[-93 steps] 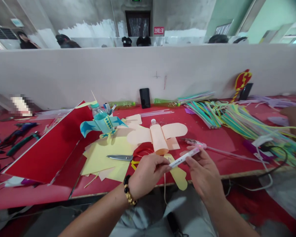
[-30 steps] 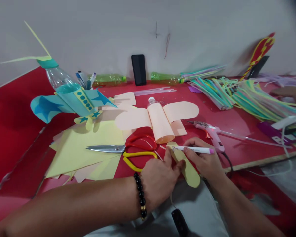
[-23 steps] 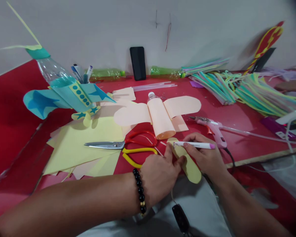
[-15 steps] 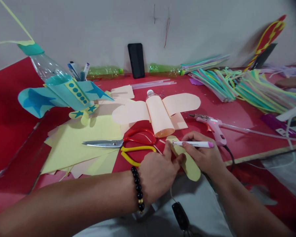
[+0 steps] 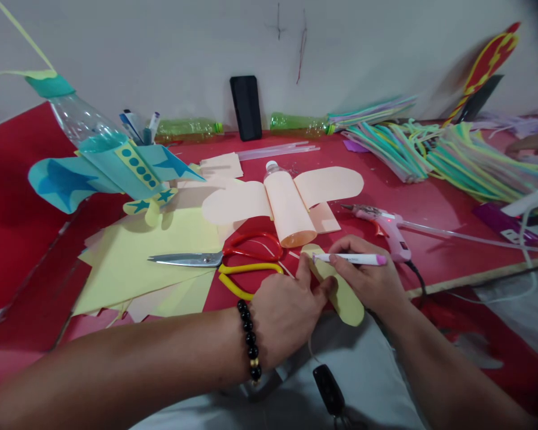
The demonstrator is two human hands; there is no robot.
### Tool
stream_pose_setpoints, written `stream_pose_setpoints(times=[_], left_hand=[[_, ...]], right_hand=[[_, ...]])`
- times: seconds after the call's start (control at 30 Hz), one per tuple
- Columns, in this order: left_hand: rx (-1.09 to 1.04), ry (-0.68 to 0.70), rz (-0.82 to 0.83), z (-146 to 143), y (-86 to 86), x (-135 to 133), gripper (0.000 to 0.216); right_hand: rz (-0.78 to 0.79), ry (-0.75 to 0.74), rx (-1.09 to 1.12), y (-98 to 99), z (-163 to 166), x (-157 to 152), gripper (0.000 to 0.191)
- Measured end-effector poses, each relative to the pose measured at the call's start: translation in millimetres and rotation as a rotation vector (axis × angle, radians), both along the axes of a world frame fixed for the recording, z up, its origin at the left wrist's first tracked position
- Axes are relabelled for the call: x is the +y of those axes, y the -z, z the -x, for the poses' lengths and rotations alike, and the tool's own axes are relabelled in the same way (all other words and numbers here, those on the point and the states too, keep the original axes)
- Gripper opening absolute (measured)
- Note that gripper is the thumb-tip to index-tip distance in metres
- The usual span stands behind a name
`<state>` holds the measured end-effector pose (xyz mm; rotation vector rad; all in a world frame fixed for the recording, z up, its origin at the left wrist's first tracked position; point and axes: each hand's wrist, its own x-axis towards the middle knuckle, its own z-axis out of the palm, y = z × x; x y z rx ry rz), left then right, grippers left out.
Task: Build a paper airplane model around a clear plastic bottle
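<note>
The yellow paper strip lies btwn the two hands, its long axis going from approx. 11 o'clock to 5 o'clock, w/ the lower end reaching past the edge of the red table. L hand is the nearer one: it is at 8 o'clock of the strip, thumb and index finger spread on the paper, pressing it and not pinching. R hand is at 3 o'clock and is closed around a white pen. The pen points to 9 o'clock, so it crosses the axis, its tip at the upper end, just beside the L index fingertip. Whether this tip touches the paper, I cannot tell for sure. Winged peach paper roll is near, at 11 o'clock of the strip; scissors are at 10 o'clock of L hand, glue gun at 1 o'clock of R hand.
</note>
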<state>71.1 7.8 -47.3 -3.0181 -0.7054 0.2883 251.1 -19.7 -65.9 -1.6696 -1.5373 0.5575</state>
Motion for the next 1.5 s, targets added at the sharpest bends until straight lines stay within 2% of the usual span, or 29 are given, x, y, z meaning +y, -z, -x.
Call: stream_pose_setpoints(times=[0.1,0.3,0.67,0.97,1.17,1.37,1.5], left_hand=[[0.01,-0.007,0.0,-0.5,-0.3,0.3,0.051],[0.03,-0.012,-0.014,-0.4,0.2,0.2,0.051],[0.023,-0.007,-0.012,0.6,3.0,-0.3,0.052],[0.047,-0.013,-0.002,0.9,-0.5,-0.5,0.051],[0.051,-0.018,0.017,0.0,0.5,0.2,0.052],[0.062,-0.019,0.023,0.7,1.0,-0.1,0.051],[0.044,-0.02,0.008,0.4,0.3,0.1,0.051]], right_hand=[[0.008,-0.053,0.033,1.8,-2.4,-2.0,0.007],[-0.019,-0.013,0.023,3.3,-2.8,-2.1,0.006],[0.03,-0.069,0.055,2.0,-4.4,-5.4,0.007],[-0.028,0.046,0.036,1.7,-1.2,-2.8,0.009],[-0.005,-0.042,0.05,1.1,-2.4,-3.7,0.006],[-0.013,0.075,0.033,3.0,-1.6,-2.3,0.007],[-0.03,0.092,0.023,2.5,-1.3,-2.3,0.009]])
